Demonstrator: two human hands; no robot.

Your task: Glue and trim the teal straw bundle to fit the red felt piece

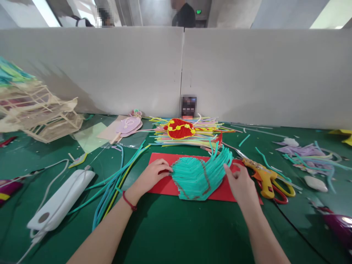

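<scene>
The place looks like a craft workroom. A green table (170, 234) carries bundled pipe cleaners (165, 141) at the far side, a yellow glue gun (262, 175) and scissors (284, 200) at the right, a frame of thin sticks (49, 126) at the left and a teal handmade piece (192, 179) on red card (162, 186). Beyond the pale partition (123, 66), people (184, 16) and a green lit sign (198, 12) suggest a shared building.

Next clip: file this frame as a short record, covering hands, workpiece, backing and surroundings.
Left hand: left hand, fingers at the teal piece's left edge
Right hand: right hand, thumb by its right edge
Workpiece: teal piece, strips fanning at upper right
Backing: red sheet on green table
Right side: yellow glue gun over scissors
Behind: red-and-yellow ornament
</scene>
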